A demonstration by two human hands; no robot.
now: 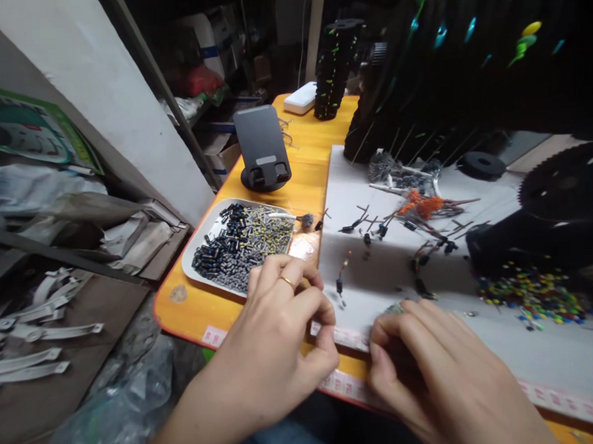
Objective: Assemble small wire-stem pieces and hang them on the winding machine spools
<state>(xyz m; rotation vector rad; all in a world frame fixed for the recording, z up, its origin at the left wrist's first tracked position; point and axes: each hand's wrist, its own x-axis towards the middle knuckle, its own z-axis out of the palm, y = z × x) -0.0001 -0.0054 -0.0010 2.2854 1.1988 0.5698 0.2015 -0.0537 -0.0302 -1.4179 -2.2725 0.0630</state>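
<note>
Greenish piece (394,307): a very small part lying on the white mat (482,351), close to the mat's near edge and directly at the fingertips of the right hand (433,367). That hand is held knuckles-up, its fingers bent down toward the mat and bunched together. The fingertips face away from the camera, so it cannot be told whether they pinch the piece or only touch it.

The left hand (282,335), with a ring (288,283) on one finger, sits at the mat's left corner. Its fingers are folded in and the thumb is pressed to the forefinger. Nothing shows between them, and whether anything is held cannot be told.

Just beyond the gap between the hands lies a wire-stemmed piece (339,284), a thin stem carrying a small dark body. Similar pieces are scattered farther up the mat.

Handling, by judgement:
- Weight: both pieces look almost weightless, so grip force should be minimal.
- Stiffness: the fine stem probably bends or kinks easily, while the dark body looks rigid.
- Hold point: take the dark body, not the stem, in a thumb-and-forefinger tip pinch.
- Risk: parts this small and smooth are liable to roll, flick away or get lost among their neighbours.

Surroundings: a tray (208,225) of small tubes (242,241) stands on the orange table (192,310), left of the mat and just beyond the left hand. Loose coloured beads (529,296) lie to the right, well apart from the right hand. A printed measuring strip (559,399) runs along the mat's near edge.
</note>
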